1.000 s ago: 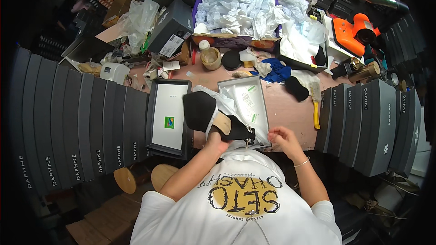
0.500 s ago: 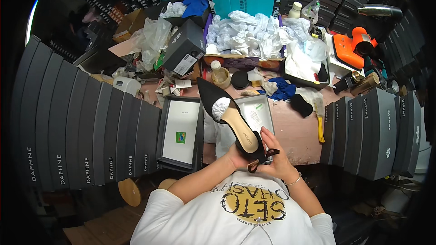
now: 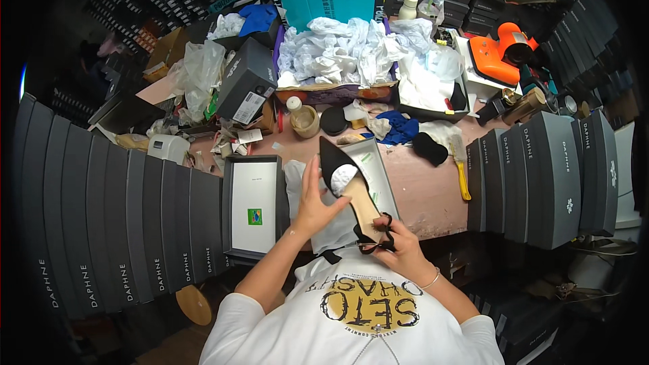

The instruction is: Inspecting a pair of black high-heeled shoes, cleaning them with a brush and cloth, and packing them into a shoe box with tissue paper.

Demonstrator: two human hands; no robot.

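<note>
A black pointed-toe shoe (image 3: 362, 213) with a beige insole is held up before me, toe pointing away. White crumpled paper (image 3: 343, 180) fills its toe. My left hand (image 3: 314, 204) grips the shoe's left side near the toe, thumb over the inner edge and fingers stretched along the outside. Around the heel end, the fingers of my right hand (image 3: 400, 247) close on the shoe's dark bow (image 3: 384, 224). An open grey shoebox (image 3: 385, 189) with white tissue paper (image 3: 297, 179) beside it lies beneath, partly hidden by the shoe and hands.
A grey box lid (image 3: 231, 196) lies left of the shoe. Rows of grey shoeboxes (image 3: 115, 230) flank me, with others (image 3: 544, 182) on the right. Farther back are a carton of crumpled paper (image 3: 338, 51), a glue jar (image 3: 304, 120), a yellow-handled brush (image 3: 464, 179) and an orange device (image 3: 493, 57).
My left hand has moved from under the heel to the shoe's side near the toe. My right hand has shifted onto the bow at the heel. The whole view has shifted slightly.
</note>
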